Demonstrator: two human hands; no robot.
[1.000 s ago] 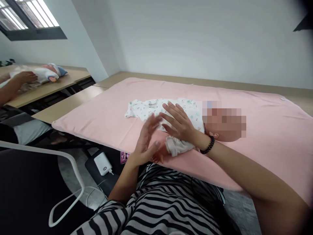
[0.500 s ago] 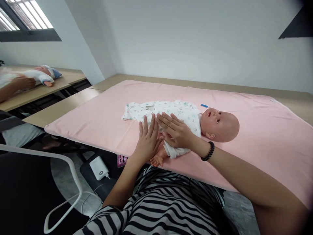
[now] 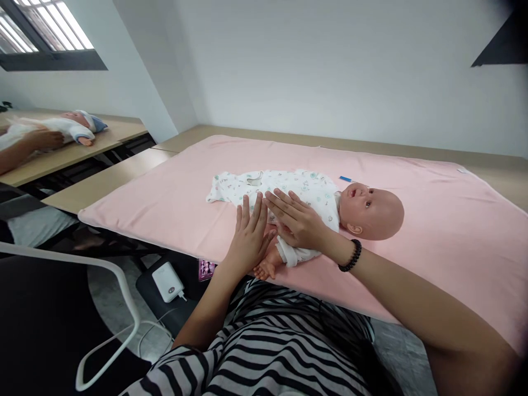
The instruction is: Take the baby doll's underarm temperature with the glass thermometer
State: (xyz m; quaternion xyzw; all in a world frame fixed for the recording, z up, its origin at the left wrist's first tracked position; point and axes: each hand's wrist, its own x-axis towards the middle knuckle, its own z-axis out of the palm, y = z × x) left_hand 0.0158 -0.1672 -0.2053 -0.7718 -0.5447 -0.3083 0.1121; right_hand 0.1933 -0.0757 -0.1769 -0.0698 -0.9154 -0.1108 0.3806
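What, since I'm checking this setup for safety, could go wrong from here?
The pink blanket seems to hang past the near edge of the table, so a tug might shift the doll. The doll's near hand lies close to that edge and could be bumped by the left hand.

The doll's head (image 3: 379, 213) at the right looks like smooth, moulded plastic with a faint sheen; its garment (image 3: 303, 184) is thin printed cloth, softly wrinkled. Beneath lies a pink sheet (image 3: 437, 225) of matt, plush-looking cloth, lightly creased. The table (image 3: 111, 173) has a smooth, wood-look top. Near left, the white device (image 3: 168, 281) seems smooth plastic. The far wall (image 3: 330, 71) is matt and even.
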